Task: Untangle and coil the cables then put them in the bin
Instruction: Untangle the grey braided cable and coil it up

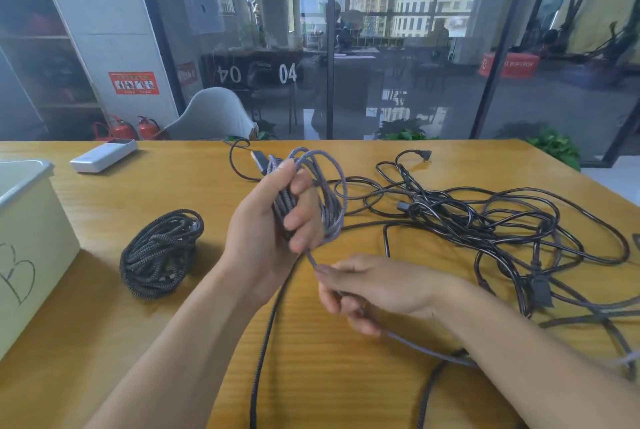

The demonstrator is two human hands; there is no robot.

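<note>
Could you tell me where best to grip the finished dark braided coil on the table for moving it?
Probably grip the dark braided coil from above across its bundled strands, pinching all loops together; it lies flat and unsecured, so lifting a single loop would likely unravel it.

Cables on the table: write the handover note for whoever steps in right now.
Left hand: grips the half-wound purple cable coil, held up above the table.
Right hand: pinches the same cable's loose tail just below the coil, feeding it in.
Done: one dark braided coil lies finished on the table beside the bin, not yet in it.
Left: finish winding the purple cable; untangle and coil the black cable pile on the right; put all the coils in the bin.
</note>
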